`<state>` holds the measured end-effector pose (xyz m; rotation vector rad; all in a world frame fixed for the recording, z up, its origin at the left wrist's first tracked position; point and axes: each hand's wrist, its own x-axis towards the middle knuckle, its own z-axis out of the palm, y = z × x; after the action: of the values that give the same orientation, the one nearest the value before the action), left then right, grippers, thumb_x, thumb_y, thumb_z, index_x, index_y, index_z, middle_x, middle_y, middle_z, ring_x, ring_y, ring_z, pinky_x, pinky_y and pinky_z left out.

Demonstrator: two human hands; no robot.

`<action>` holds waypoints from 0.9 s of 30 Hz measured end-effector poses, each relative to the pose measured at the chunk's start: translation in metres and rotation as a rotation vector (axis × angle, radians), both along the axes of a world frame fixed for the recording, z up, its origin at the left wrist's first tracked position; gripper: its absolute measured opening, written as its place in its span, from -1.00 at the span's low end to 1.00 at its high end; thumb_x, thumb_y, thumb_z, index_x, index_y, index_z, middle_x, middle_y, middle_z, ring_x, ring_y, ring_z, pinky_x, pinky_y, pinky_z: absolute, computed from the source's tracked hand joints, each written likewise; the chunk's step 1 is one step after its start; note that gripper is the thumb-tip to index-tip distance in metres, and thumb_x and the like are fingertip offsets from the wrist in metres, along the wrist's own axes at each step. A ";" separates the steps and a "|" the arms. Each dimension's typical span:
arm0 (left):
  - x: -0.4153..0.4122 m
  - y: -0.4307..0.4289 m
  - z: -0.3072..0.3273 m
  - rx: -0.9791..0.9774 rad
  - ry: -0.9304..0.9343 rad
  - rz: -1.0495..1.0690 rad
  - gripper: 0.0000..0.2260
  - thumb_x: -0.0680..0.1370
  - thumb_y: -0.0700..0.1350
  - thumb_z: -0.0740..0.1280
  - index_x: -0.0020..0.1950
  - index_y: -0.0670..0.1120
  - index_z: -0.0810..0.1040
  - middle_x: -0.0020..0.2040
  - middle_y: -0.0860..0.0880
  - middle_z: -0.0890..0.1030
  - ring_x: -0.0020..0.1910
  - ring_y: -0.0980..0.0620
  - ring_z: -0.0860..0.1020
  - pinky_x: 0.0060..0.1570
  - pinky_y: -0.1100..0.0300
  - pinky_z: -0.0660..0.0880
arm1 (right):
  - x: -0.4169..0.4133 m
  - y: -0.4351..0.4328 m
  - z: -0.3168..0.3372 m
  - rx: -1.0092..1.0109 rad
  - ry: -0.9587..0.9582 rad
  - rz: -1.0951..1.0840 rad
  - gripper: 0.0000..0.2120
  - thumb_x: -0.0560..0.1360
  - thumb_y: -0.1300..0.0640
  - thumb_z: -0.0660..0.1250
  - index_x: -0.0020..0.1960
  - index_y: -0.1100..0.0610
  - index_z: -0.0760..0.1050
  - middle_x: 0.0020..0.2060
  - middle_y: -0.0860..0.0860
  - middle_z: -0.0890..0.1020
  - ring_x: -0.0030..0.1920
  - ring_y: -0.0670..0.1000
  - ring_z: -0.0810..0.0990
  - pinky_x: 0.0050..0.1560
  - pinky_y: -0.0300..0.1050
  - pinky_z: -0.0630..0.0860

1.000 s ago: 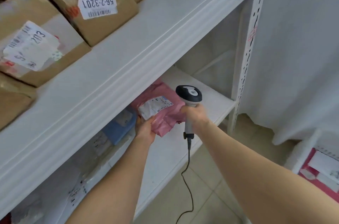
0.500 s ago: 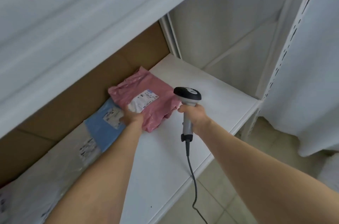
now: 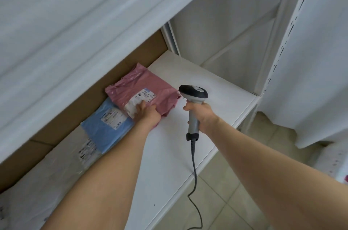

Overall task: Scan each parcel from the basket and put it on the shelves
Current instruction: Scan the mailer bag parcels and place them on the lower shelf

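Parcels lie in a row on the lower shelf (image 3: 207, 82), and I read them from the lower left of the frame towards the middle. First comes a pale, see-through parcel (image 3: 62, 169) with a strip of black print, at the lower left. Just right of it is a blue parcel (image 3: 105, 128) with a white label, its near corner lying over the pale one. Next is the pink parcel (image 3: 150, 86), flat on the shelf board with its left edge overlapping the blue one. Behind all three runs a brown cardboard backing (image 3: 90, 105), and above it the white upper shelf (image 3: 75, 32) fills the upper left of the frame.

My left hand (image 3: 148, 115) rests on the near edge of the pink parcel, fingers laid fairly straight across its white label; the thumb is hidden, so I cannot tell whether it is tucked under.

Right of that, near the pink parcel's right corner, is the scanner (image 3: 194, 96), black-headed with a grey handle, held upright above the bare shelf board. My right hand (image 3: 203, 116) is wrapped round the handle, index finger at the front. Its cable (image 3: 194, 163) drops from the handle past the shelf's front edge towards the tiled floor (image 3: 226, 201).

Further right stands a slotted white upright (image 3: 282, 45), and a white curtain (image 3: 323, 60) hangs at the right edge.
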<state>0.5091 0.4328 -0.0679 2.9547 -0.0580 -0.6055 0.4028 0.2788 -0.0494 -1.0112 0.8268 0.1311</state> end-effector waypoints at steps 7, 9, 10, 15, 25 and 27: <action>-0.051 -0.052 0.033 -0.124 -0.118 -0.063 -0.72 0.59 -0.11 0.25 0.29 -0.07 0.53 0.31 -0.17 0.43 0.23 -0.22 0.46 0.20 0.04 0.42 | -0.045 -0.020 0.032 0.080 0.006 -0.120 -0.81 0.47 0.34 0.35 0.05 0.19 0.50 -0.13 0.10 0.50 -0.17 0.07 0.48 -0.14 -0.04 0.50; -0.075 -0.070 0.038 -0.172 -0.054 -0.068 -0.68 0.58 -0.17 0.24 0.35 -0.06 0.48 0.37 -0.12 0.40 0.24 -0.17 0.47 0.16 0.09 0.43 | -0.070 -0.030 0.041 0.123 0.024 -0.188 -0.85 0.47 0.36 0.33 -0.02 0.17 0.50 -0.17 0.09 0.55 -0.19 0.05 0.53 -0.20 -0.09 0.50; -0.088 -0.079 0.040 -0.190 -0.023 -0.083 -0.66 0.58 -0.18 0.24 0.36 -0.06 0.46 0.40 -0.12 0.35 0.25 -0.15 0.47 0.16 0.10 0.43 | -0.084 -0.035 0.045 0.139 0.035 -0.226 -0.86 0.46 0.37 0.33 -0.06 0.16 0.50 -0.19 0.08 0.57 -0.21 0.04 0.55 -0.20 -0.11 0.49; -0.147 -0.130 0.056 -0.206 0.088 -0.210 -0.67 0.58 -0.18 0.23 0.35 -0.05 0.45 0.38 -0.10 0.27 0.13 -0.13 0.52 0.11 0.17 0.45 | -0.163 -0.066 0.066 0.151 0.062 -0.448 -0.85 0.43 0.42 0.31 -0.13 0.19 0.48 -0.30 0.10 0.57 -0.33 0.02 0.54 -0.24 -0.10 0.47; -0.287 -0.248 0.089 -0.244 0.167 -0.568 -0.69 0.57 -0.20 0.27 0.31 -0.07 0.49 0.37 -0.13 0.33 0.26 -0.13 0.46 0.25 0.10 0.39 | -0.328 -0.122 0.078 0.282 0.074 -0.841 -0.82 0.40 0.44 0.27 -0.17 0.18 0.45 -0.43 0.09 0.53 -0.44 0.01 0.49 -0.34 -0.15 0.43; -0.326 -0.271 0.086 -0.239 0.189 -0.615 -0.69 0.56 -0.20 0.26 0.30 -0.06 0.50 0.37 -0.13 0.33 0.23 -0.12 0.47 0.23 0.11 0.41 | -0.366 -0.135 0.072 0.327 0.069 -0.896 -0.82 0.41 0.43 0.25 -0.18 0.17 0.43 -0.42 0.08 0.53 -0.43 -0.01 0.50 -0.35 -0.16 0.43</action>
<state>0.1828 0.1618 0.0186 2.6054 -0.9684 -0.8668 0.0363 0.1437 0.0226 -0.2690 1.2064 -0.4545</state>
